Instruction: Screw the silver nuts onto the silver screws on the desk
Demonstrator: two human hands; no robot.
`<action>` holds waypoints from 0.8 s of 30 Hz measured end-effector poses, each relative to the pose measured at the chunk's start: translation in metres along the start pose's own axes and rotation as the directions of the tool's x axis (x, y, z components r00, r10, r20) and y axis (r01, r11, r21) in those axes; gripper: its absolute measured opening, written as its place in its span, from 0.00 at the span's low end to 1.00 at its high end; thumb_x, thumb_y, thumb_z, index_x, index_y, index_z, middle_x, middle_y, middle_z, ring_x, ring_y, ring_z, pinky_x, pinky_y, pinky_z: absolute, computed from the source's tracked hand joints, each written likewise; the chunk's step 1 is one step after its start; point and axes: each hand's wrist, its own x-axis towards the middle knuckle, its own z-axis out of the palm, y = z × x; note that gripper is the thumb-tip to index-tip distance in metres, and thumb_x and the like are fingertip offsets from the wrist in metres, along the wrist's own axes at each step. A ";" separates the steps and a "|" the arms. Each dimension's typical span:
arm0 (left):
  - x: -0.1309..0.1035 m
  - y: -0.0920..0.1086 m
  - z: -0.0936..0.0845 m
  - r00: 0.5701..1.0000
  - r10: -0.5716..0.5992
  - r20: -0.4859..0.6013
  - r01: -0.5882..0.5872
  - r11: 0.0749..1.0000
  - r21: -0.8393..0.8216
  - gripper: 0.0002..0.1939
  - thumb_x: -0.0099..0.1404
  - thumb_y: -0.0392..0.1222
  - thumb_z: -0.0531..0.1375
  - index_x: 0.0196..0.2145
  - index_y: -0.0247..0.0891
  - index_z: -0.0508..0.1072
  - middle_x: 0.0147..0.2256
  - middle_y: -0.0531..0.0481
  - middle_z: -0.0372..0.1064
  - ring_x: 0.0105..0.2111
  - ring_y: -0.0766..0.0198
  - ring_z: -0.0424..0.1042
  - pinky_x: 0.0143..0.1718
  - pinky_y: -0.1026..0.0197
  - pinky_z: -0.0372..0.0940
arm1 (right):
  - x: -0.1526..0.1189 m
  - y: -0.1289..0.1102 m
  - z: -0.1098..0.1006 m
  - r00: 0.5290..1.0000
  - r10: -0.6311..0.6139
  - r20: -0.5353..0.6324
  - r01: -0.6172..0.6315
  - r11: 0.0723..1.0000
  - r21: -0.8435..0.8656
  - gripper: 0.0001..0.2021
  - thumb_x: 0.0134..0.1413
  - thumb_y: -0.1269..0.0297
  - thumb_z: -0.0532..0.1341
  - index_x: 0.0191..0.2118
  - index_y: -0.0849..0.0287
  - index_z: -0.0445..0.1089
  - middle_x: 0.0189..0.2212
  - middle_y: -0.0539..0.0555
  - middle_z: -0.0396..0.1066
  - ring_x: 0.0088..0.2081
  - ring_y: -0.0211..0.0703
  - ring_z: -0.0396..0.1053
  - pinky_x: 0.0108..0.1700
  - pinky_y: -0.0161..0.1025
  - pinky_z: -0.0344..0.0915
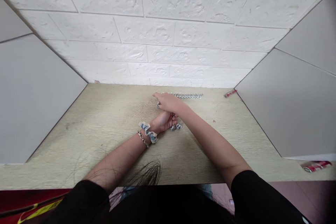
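A row of small shiny metal pieces [189, 95] is lying along the table [91, 122], and the white brick wall [161, 35] is rising just behind that row. The right hand [168, 101] is reaching across to the row's left end, covering part of it, with its index finger extending leftward past that end. A loose metal piece [158, 104] is showing beside this hand's thumb, just in front of the row's left end; whether the fingers are gripping it, I cannot tell. The left hand [166, 120] is resting in front of the row, under the right forearm, its fingers curling inward; what they are closing on is too small to make out. Two more round metal pieces [179, 126] are sitting by those fingertips, farther in front of the row. A blue-and-white scrunchie [148, 132] and a chain bracelet [143, 139] are circling the left wrist, nearer the person than the row. One red cylinder [230, 93] is lying to the right of the row, and another red cylinder [317, 166] is lying much farther right and in front of it.
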 end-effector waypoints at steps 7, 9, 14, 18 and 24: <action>-0.001 0.000 0.001 1.000 0.001 -0.016 -0.001 1.000 -0.005 0.10 0.64 0.37 0.50 0.27 0.32 0.65 0.19 0.55 0.56 0.15 0.77 0.54 0.15 0.73 0.56 | 0.003 0.001 0.004 1.000 -0.013 -0.028 0.012 1.000 -0.017 0.20 0.50 0.75 0.54 0.51 0.60 0.59 0.38 0.59 0.71 0.37 0.47 0.67 0.32 0.38 0.58; -0.001 0.000 0.002 1.000 -0.004 -0.014 0.004 1.000 -0.006 0.10 0.65 0.36 0.49 0.27 0.32 0.65 0.18 0.55 0.55 0.15 0.77 0.54 0.15 0.73 0.56 | 0.003 0.000 0.005 1.000 -0.006 -0.031 0.006 1.000 -0.007 0.20 0.50 0.76 0.53 0.51 0.60 0.60 0.39 0.59 0.71 0.38 0.46 0.67 0.33 0.38 0.58; 0.000 0.002 0.002 1.000 -0.024 -0.005 0.023 0.999 -0.039 0.11 0.65 0.36 0.49 0.27 0.31 0.65 0.18 0.55 0.57 0.14 0.76 0.56 0.15 0.73 0.57 | -0.002 0.000 -0.001 0.997 0.034 -0.076 -0.031 0.999 0.035 0.19 0.50 0.79 0.50 0.48 0.60 0.63 0.40 0.59 0.70 0.39 0.45 0.66 0.35 0.38 0.58; 0.000 0.006 0.002 0.997 -0.072 -0.041 0.067 0.991 -0.113 0.14 0.66 0.38 0.47 0.26 0.31 0.65 0.20 0.51 0.63 0.17 0.73 0.64 0.20 0.70 0.64 | -0.015 0.007 -0.017 0.983 0.058 -0.172 -0.049 0.997 0.053 0.13 0.53 0.75 0.49 0.42 0.62 0.66 0.38 0.59 0.69 0.39 0.44 0.64 0.37 0.39 0.57; -0.001 0.008 0.003 0.994 -0.071 -0.079 0.059 0.988 -0.139 0.14 0.66 0.38 0.47 0.30 0.29 0.68 0.26 0.43 0.70 0.29 0.64 0.74 0.30 0.65 0.69 | -0.051 0.014 -0.038 0.998 0.058 -0.028 -0.057 0.998 0.035 0.06 0.49 0.70 0.55 0.26 0.61 0.67 0.27 0.54 0.68 0.29 0.37 0.61 0.30 0.36 0.52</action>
